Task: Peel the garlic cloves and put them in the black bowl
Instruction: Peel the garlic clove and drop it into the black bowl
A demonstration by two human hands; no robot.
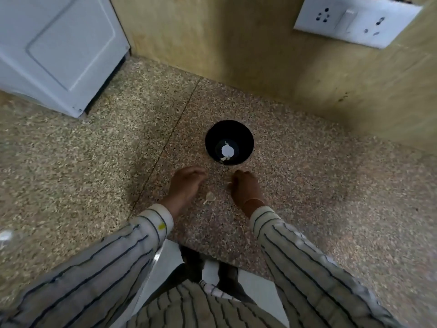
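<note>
Head view: two hands (186, 184) (246, 187), one black bowl (244, 140), one garlic skin (210, 197).

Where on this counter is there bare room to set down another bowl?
Bare counter lies right of the black bowl, toward the wall, and left of it, toward the white appliance. Crowded just before the bowl: left hand, right hand, a peel scrap between.

Dim, flat indoor light, source not in frame. Blown-out glare spot at the bottom of the black bowl (242, 138). Soft shadows on the worktop (319, 190) beside both hands. Whole frame soft; left hand (185, 183) and right hand (246, 185) smeared. Wide-angle warp at edges: socket plate (354, 20) and white appliance (59, 43) skewed.
</note>
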